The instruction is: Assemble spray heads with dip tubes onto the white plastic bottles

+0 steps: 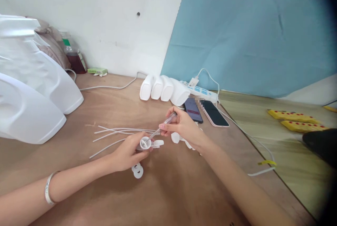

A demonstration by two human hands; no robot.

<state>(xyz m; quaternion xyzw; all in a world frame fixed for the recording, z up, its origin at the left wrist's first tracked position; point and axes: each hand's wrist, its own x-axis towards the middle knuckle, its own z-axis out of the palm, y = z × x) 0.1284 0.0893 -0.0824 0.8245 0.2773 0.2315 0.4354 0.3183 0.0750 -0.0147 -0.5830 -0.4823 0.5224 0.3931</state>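
While the left hand (128, 153) clamps a small round white plastic cap (145, 143), open side upward, right hand (181, 125) fingers pinch a clear slender plastic tool (163, 126). Its long axis slants down-left, tip inside the cap

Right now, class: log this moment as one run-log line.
left hand: holds white cap | right hand: holds clear tool, tip in cap | nearby: white tubes, washers, phones

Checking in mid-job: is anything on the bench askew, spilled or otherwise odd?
Nothing spilled or broken. Only loose ends: thin tubes lie splayed beside the left hand, and a cable trails off the table edge. The right hand holds a thin tool to the cap.
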